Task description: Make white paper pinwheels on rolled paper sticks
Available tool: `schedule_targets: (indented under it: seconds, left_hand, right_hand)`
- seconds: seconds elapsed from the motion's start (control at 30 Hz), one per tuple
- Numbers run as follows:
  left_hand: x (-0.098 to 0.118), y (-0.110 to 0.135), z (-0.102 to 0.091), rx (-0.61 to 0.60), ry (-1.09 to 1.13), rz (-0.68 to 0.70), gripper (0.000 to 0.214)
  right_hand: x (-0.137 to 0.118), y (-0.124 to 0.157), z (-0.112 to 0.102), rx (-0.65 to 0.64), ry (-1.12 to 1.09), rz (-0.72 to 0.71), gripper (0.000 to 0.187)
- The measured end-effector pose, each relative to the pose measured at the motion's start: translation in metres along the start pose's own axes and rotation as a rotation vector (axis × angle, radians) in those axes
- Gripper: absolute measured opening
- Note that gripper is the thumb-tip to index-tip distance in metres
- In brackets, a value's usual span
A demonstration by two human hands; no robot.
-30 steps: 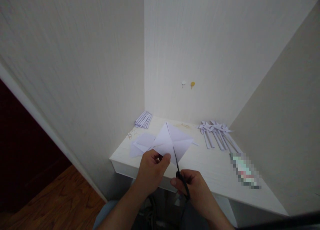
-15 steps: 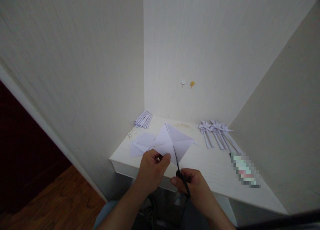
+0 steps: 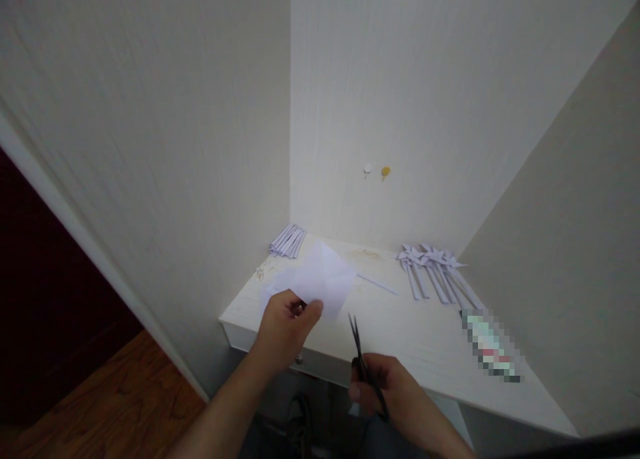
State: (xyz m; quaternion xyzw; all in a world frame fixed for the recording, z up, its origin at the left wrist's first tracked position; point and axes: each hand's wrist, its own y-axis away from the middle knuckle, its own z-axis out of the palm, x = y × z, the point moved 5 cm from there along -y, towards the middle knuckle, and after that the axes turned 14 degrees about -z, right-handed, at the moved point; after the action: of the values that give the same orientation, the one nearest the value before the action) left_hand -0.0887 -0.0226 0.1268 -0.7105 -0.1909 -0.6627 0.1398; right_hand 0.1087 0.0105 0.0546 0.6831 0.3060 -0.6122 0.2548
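Observation:
Between the thumb and fingers of my left hand (image 3: 287, 327) is a white square sheet of paper (image 3: 327, 276), held by its near left side above the desk. My right hand (image 3: 385, 392) grips black-handled scissors (image 3: 357, 336), their blades slightly parted and pointing up and away, apart from the paper. Under and left of the held sheet lie more paper sheets (image 3: 270, 300), partly hidden. Just right of it, a thin paper stick (image 3: 377, 284) rests on the desk.
On the white desk (image 3: 400, 339), a bundle of rolled paper sticks (image 3: 287, 240) lies in the back left corner. Several paper pinwheels (image 3: 433, 266) lie at the back right, near a blurred packet (image 3: 490, 346). Two hooks (image 3: 385, 172) are on the back wall.
The scissors have come out of the paper and moved slightly down. My left hand has shifted left with the sheet, uncovering more of the thin paper stick.

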Motion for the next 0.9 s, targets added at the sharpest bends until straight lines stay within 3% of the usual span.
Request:
schedule_targets:
  seconds: [0.07, 0.2, 0.3, 0.4, 0.53, 0.6, 0.77, 0.9]
  left_hand:
    - [0.001, -0.002, -0.009, -0.122, 0.016, 0.012, 0.021]
    - [-0.001, -0.002, -0.012, -0.52, 0.03, -0.046, 0.021]
    - [-0.003, -0.005, -0.01, -0.641, -0.012, -0.107, 0.021]
    - [-0.006, -0.013, -0.01, -0.535, -0.049, -0.113, 0.023]
    - [-0.018, -0.018, -0.009, -0.239, 0.216, -0.085, 0.045]
    - [-0.028, -0.013, 0.002, -0.226, 0.313, -0.112, 0.057]
    - [-0.038, 0.001, 0.032, -0.204, 0.213, -0.132, 0.036]
    - [-0.031, 0.003, 0.036, -0.151, 0.209, -0.094, 0.035]
  right_hand:
    - [-0.005, -0.006, -0.016, 0.144, -0.01, -0.066, 0.037]
    - [-0.025, -0.027, -0.034, 0.364, -0.052, -0.163, 0.047]
    - [-0.033, -0.04, -0.025, 0.34, -0.125, -0.192, 0.04]
    - [-0.03, -0.045, -0.016, 0.345, -0.179, -0.202, 0.036]
    - [-0.025, -0.046, -0.021, 0.548, -0.19, -0.305, 0.033]
    - [-0.025, -0.047, -0.022, 0.616, -0.219, -0.342, 0.032]
    - [-0.026, -0.047, -0.019, 0.659, -0.257, -0.378, 0.029]
    - [-0.025, -0.044, -0.021, 0.619, -0.206, -0.361, 0.033]
